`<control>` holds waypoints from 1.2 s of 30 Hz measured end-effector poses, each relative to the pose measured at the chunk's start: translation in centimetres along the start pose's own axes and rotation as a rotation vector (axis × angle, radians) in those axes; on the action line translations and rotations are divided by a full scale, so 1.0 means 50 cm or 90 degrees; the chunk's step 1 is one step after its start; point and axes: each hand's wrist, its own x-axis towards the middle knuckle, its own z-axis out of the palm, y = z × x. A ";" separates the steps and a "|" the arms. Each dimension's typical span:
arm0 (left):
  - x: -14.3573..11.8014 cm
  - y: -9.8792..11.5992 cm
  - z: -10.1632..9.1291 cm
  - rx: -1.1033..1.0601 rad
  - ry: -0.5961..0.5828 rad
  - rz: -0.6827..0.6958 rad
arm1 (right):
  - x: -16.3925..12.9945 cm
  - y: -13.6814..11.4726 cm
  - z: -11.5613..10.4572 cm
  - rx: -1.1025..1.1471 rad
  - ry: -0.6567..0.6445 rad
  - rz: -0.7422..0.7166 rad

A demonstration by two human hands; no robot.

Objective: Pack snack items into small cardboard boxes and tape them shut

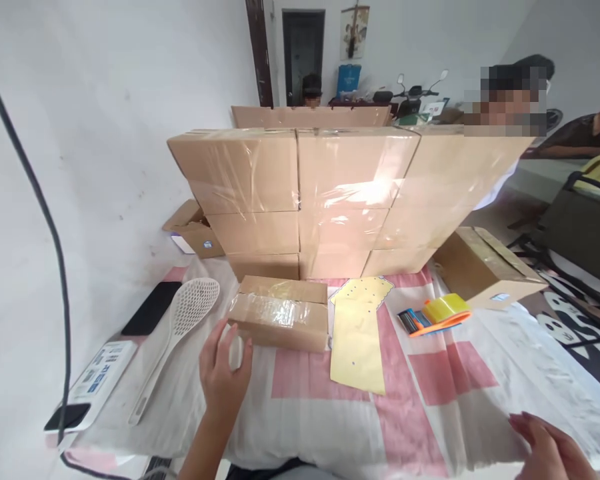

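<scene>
My left hand (225, 367) is at the left end of a small taped cardboard box (280, 315), its fingers curved and apart. The fingertips are close to the box's front left corner; whether they touch it I cannot tell. My right hand (553, 443) hovers over the cloth at the lower right, fingers stretched out and nothing visible in them. Part of it is cut off by the frame edge. Right of the box lies a yellow paper piece (357, 347) with a dotted part behind it. Farther right is an orange and blue tape dispenser (435, 315) with yellow tape.
Taped cardboard boxes (345, 193) form a wall at the back. Open boxes stand at the left (200, 233) and right (490, 267). A white slotted skimmer (193, 310), black phone (153, 308) and white device (103, 370) lie left. A cable (55, 233) hangs there. People sit beyond.
</scene>
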 end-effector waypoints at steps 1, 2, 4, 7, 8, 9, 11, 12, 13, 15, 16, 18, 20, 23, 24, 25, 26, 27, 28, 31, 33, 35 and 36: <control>0.002 -0.003 0.000 -0.046 -0.024 -0.078 | -0.004 -0.001 0.003 0.002 0.011 0.037; 0.007 -0.006 0.001 -0.094 -0.050 -0.163 | -0.008 -0.008 0.012 0.006 0.018 0.072; 0.019 -0.013 0.004 -0.185 -0.089 -0.310 | -0.013 -0.032 0.043 0.000 -0.012 0.075; 0.040 -0.018 0.012 -0.269 -0.094 -0.390 | -0.024 -0.078 0.106 -0.019 -0.130 -0.005; 0.047 -0.016 0.015 -0.280 -0.090 -0.395 | -0.029 -0.093 0.127 -0.029 -0.181 -0.033; 0.052 -0.013 0.019 -0.286 -0.089 -0.401 | -0.035 -0.106 0.147 -0.040 -0.230 -0.060; 0.061 -0.005 0.027 -0.289 -0.087 -0.426 | -0.046 -0.129 0.187 -0.043 -0.294 -0.088; 0.063 0.000 0.030 -0.293 -0.085 -0.444 | -0.050 -0.139 0.207 -0.036 -0.314 -0.092; 0.064 0.004 0.033 -0.299 -0.083 -0.460 | -0.050 -0.149 0.228 -0.027 -0.329 -0.091; 0.061 0.009 0.037 -0.309 -0.076 -0.481 | -0.039 -0.169 0.273 -0.036 -0.364 -0.098; 0.057 0.010 0.039 -0.313 -0.072 -0.484 | -0.027 -0.179 0.298 -0.063 -0.383 -0.107; 0.044 0.006 0.043 -0.318 -0.060 -0.481 | 0.008 -0.198 0.356 -0.173 -0.421 -0.135; 0.025 -0.004 0.049 -0.325 -0.044 -0.467 | 0.050 -0.212 0.421 -0.243 -0.421 -0.133; -0.007 -0.026 0.060 -0.323 -0.062 -0.463 | 0.098 -0.220 0.515 -0.346 -0.415 -0.110; -0.017 -0.034 0.063 -0.313 -0.077 -0.469 | 0.106 -0.219 0.542 -0.386 -0.405 -0.094; -0.026 -0.041 0.066 -0.299 -0.090 -0.478 | 0.110 -0.216 0.566 -0.424 -0.392 -0.077; -0.032 -0.047 0.069 -0.285 -0.098 -0.488 | 0.110 -0.212 0.585 -0.459 -0.374 -0.059; -0.037 -0.052 0.071 -0.275 -0.101 -0.492 | 0.108 -0.208 0.602 -0.489 -0.354 -0.043; -0.040 -0.055 0.072 -0.271 -0.103 -0.492 | 0.103 -0.204 0.614 -0.514 -0.336 -0.029; -0.041 -0.060 0.073 -0.287 -0.108 -0.484 | 0.086 -0.193 0.635 -0.558 -0.287 -0.007; -0.039 -0.061 0.073 -0.305 -0.111 -0.485 | 0.079 -0.187 0.640 -0.567 -0.268 -0.004; -0.039 -0.063 0.074 -0.316 -0.110 -0.487 | 0.076 -0.182 0.640 -0.558 -0.272 -0.015; -0.040 -0.063 0.075 -0.318 -0.110 -0.488 | 0.075 -0.179 0.640 -0.546 -0.286 -0.028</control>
